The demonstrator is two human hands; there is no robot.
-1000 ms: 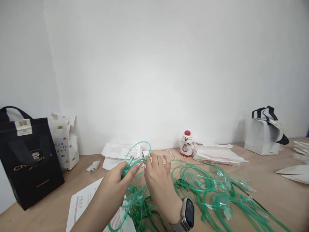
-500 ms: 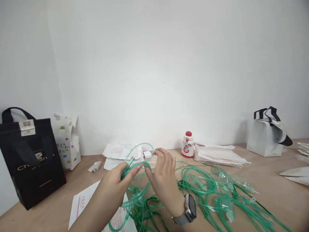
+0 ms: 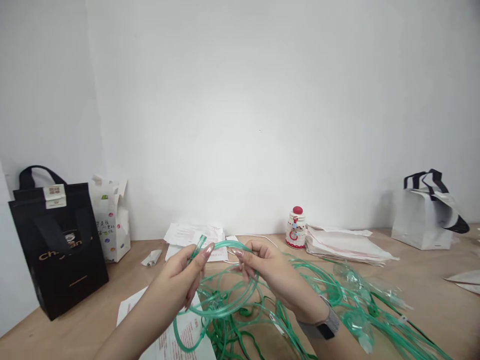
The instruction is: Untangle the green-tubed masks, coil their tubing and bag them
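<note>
Green tubing (image 3: 224, 243) is looped up between both sets of fingers, just above the table (image 3: 431, 305). Left hand (image 3: 183, 275) fingers are pinched on its end, and right hand (image 3: 272, 270) fingers are clamped on the loop. There's a tangled tubing pile (image 3: 337, 295) below the right fingers and a paper sheet (image 3: 165, 340) under the left.

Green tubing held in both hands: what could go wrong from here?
1. The green tubing pinched between the left hand and right hand seems to run down into the tangled pile; pulling may tighten knots or drag the pile along.
2. Loops lie over the printed sheet; a tug could drag it too.
</note>
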